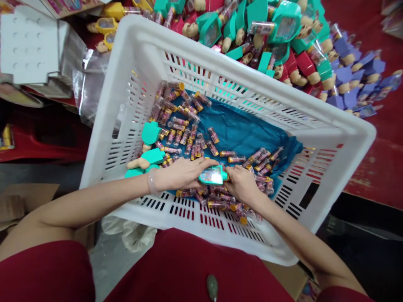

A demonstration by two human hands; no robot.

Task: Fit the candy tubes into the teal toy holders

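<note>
My left hand (181, 173) is closed round a teal plastic toy (211, 176) with a shiny clear window, held over the crate. At the toy's narrow end, the fingers of my right hand (244, 184) pinch a small tube, of which only a yellow bit shows. Below both hands lie many small clear tubes (197, 147) with yellow caps and pink contents. Several more teal toys (151, 133) with beige figure-like ends lie in the crate's left corner, near my left wrist.
A white slotted crate (252, 90) surrounds the work, lined with blue plastic sheet (233, 126). Beyond its far rim are heaps of teal toys (286, 21), red ones (305, 67) and purple ones (344, 94). White trays (30, 44) are stacked on the left.
</note>
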